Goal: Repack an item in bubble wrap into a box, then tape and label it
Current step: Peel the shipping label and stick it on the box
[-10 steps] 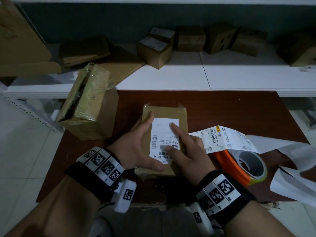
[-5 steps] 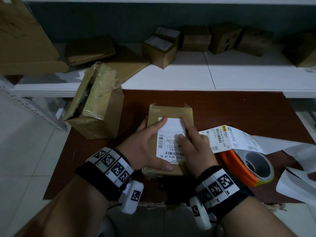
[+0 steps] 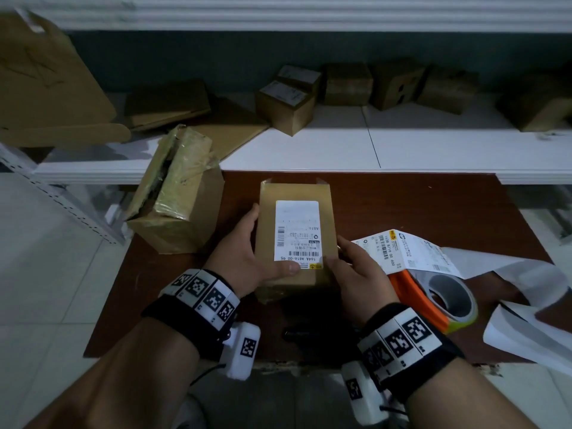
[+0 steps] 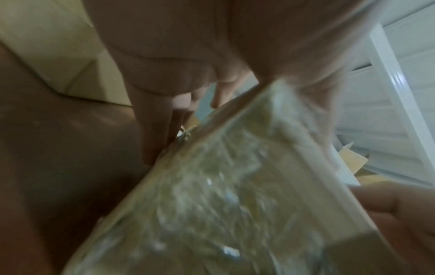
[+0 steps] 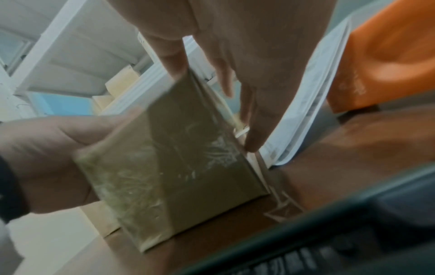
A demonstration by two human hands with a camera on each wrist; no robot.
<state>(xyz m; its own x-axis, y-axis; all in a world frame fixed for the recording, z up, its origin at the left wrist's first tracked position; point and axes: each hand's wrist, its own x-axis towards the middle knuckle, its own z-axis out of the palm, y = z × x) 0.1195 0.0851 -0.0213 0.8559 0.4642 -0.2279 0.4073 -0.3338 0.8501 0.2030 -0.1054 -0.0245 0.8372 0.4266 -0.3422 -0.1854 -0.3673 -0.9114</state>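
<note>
A small brown box (image 3: pixel 325 212) with a white shipping label (image 3: pixel 297 230) stuck on its top sits at the middle of the dark red table (image 3: pixel 418 205). My left hand (image 3: pixel 244 258) grips its left side, thumb on top by the label's lower edge. On the box's right side my right hand (image 3: pixel 359 274) holds it, thumb near the label's lower right corner. The left wrist view shows the box's taped near end (image 4: pixel 223 204) and my left fingers (image 4: pixel 153 130) down its side. In the right wrist view the box (image 5: pixel 176 167) lies between my right fingers (image 5: pixel 259 115) and my left hand (image 5: pixel 47 158).
An orange tape dispenser with its roll (image 3: pixel 445 292) lies right of the box under a strip of printed labels (image 3: pixel 408 252) and loose white backing paper (image 3: pixel 526 329). A larger torn-open box (image 3: pixel 176 199) stands at the table's left. Behind, a white shelf (image 3: pixel 371 153) carries several small boxes (image 3: pixel 284 106).
My right fingers have left the label's face and moved to the box's right side. My left fingers have slid off the top to the left side, leaving the whole label uncovered.
</note>
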